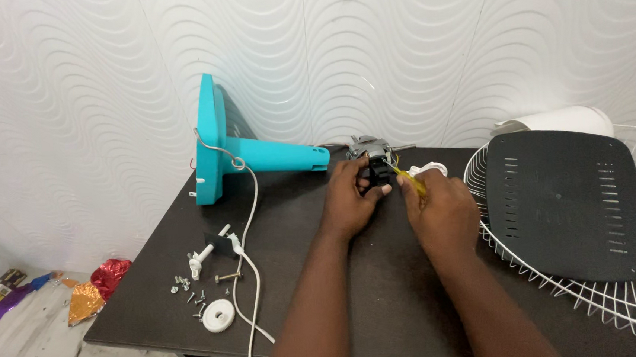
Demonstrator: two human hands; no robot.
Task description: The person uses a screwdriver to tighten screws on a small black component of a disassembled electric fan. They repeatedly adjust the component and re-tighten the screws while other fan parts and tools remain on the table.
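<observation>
while left hand grips motor, right hand holds screwdriver.

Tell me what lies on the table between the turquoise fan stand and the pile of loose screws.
In the head view, between the turquoise fan stand and the loose screws lie a small black bracket with white pegs and the white power cord.

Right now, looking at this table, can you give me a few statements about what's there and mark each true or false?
1. The turquoise fan stand lies on its side. True.
2. The left hand rests on the white fan grille. False: it holds the small motor unit at the table's middle.
3. The right hand holds a yellow-handled tool. True.
4. The screws sit inside the grille. False: they lie loose near the table's left edge.
5. A black panel lies on the grille. True.
</observation>
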